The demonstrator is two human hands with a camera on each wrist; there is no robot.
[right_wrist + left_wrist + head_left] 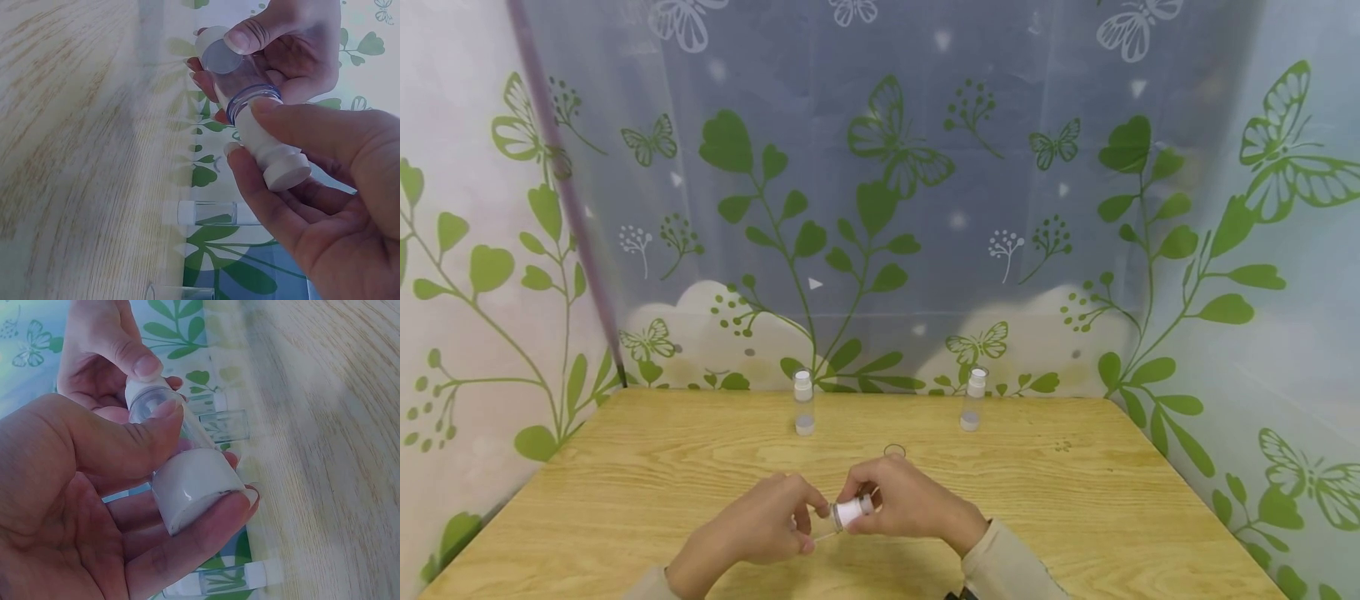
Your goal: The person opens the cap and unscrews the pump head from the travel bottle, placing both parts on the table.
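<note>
Presently, a clear bottle (848, 512) is held tilted in the lower centre of the head view; its body is gripped by the left hand (767, 517), its white top (256, 134) pinched by the right hand (910, 500). Higher up, left and right of centre, a second bottle (804, 404) and third bottle (973, 400) are seen upright on the table (625, 467).

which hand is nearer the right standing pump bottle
Right: the right hand is in front of that pump bottle, slightly left; the left hand is also in front, farther left.
</note>
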